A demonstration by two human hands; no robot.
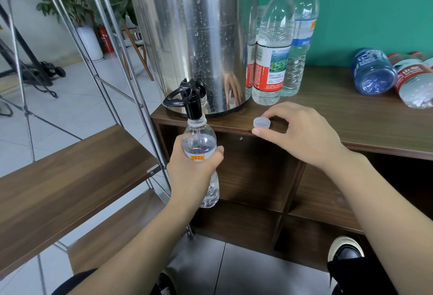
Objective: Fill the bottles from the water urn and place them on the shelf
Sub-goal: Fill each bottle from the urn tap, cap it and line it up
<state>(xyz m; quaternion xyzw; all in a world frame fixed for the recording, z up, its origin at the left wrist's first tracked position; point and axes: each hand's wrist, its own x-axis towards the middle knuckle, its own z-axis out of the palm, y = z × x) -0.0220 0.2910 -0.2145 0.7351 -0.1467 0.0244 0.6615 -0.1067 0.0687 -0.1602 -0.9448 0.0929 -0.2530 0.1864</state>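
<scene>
My left hand (195, 166) grips a clear plastic bottle (199, 141) upright, its open mouth right under the black tap (187, 98) of the steel water urn (192, 37). The bottle has an orange label and a little water in it. My right hand (297, 133) hovers at the front edge of the wooden cabinet top (351, 107), its thumb and forefinger pinching a small translucent cap (261, 123). On the left stands a metal-framed shelf with wooden boards (70, 177).
Three capped bottles (271, 44) stand upright to the right of the urn. Several more bottles (375, 72) lie on their sides at the far right of the cabinet top. Open cubbies sit below the top. My shoes show on the floor.
</scene>
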